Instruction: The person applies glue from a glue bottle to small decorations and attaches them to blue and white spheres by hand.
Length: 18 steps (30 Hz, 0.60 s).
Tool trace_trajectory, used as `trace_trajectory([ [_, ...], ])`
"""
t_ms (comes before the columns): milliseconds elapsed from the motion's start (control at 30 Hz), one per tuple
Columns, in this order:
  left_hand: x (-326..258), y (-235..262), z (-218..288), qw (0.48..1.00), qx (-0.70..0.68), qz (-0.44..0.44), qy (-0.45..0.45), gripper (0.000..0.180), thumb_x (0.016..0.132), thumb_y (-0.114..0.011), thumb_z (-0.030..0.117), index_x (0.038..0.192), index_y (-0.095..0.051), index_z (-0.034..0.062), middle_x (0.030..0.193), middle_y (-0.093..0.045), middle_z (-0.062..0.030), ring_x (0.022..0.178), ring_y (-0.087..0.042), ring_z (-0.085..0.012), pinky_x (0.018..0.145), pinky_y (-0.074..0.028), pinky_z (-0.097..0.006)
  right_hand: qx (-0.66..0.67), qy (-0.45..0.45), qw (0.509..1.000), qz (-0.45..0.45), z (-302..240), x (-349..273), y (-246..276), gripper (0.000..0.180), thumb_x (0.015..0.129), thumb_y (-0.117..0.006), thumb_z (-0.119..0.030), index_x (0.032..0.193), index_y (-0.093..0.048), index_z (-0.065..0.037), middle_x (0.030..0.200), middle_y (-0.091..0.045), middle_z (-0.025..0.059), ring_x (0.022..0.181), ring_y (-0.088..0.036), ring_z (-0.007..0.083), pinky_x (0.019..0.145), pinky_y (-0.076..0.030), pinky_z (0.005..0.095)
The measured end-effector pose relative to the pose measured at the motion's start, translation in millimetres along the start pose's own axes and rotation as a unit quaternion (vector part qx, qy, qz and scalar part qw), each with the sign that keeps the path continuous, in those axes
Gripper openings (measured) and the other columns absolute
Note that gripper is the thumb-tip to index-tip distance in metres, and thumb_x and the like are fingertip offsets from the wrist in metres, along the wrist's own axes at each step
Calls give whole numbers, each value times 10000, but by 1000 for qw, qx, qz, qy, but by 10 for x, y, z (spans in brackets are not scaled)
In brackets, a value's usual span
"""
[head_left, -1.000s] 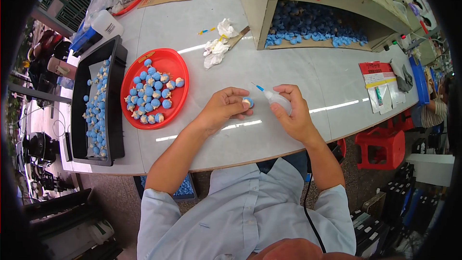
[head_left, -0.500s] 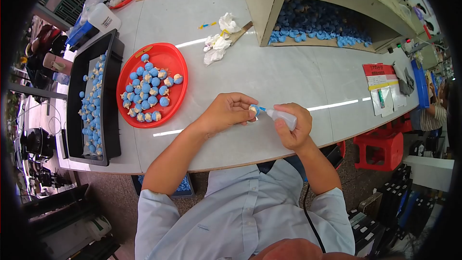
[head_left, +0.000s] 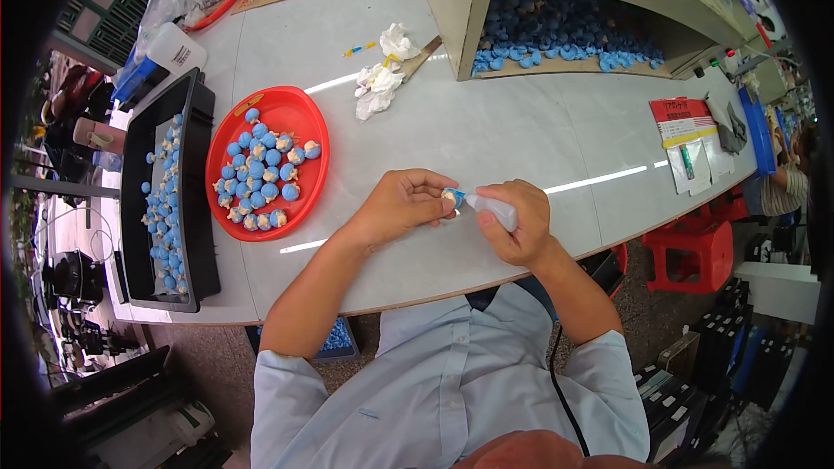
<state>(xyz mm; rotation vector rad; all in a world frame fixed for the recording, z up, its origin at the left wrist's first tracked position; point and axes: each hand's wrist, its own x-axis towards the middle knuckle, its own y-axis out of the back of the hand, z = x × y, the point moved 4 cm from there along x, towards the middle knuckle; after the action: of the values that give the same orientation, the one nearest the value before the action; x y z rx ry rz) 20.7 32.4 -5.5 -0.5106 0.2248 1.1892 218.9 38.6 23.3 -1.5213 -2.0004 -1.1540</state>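
Observation:
Between the thumb and fingers of my left hand (head_left: 404,207) is a small round blue-and-cream piece (head_left: 449,196). My right hand (head_left: 524,221) is wrapped around a translucent white squeeze bottle (head_left: 497,210). The bottle's blue nozzle points left and meets the piece, or comes very close to it; the exact contact is too small to tell. Both hands are over the table near its front edge. To their left, a round red tray (head_left: 306,128) holds several similar blue balls with cream-coloured parts.
A black bin (head_left: 203,208) with more blue balls stands at the far left. Crumpled white tissues (head_left: 379,91) lie beyond my hands. At the back right, an open-fronted box (head_left: 469,13) contains many blue pieces. Papers (head_left: 691,143) lie at right, and a red stool (head_left: 691,252) stands below.
The whole view has shifted slightly, moving the table items leftward in the picture. Both hands keep their grips, and the nozzle stays at the piece.

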Motion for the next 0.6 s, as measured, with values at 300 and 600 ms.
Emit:
trace_trajectory([
  [300, 20, 30, -28, 999, -27, 19, -13, 316, 931, -732, 95, 1199, -642, -47, 1028, -728, -116, 952, -727, -187, 762, -580, -258, -74, 52, 996, 11, -67, -36, -6, 247, 752, -745, -70, 980, -665, -17, 723, -659, 72, 504, -534, 206, 491, -395, 325],
  [600, 18, 30, -13, 999, -26, 27, -16, 320, 924, -746, 110, 1183, -643, -46, 1031, -728, -125, 960, -731, -202, 755, -581, -255, -76, 57, 995, 23, -81, -17, -6, 247, 752, -754, -71, 975, -662, -15, 686, -631, 63, 490, -515, 207, 478, -383, 324],
])
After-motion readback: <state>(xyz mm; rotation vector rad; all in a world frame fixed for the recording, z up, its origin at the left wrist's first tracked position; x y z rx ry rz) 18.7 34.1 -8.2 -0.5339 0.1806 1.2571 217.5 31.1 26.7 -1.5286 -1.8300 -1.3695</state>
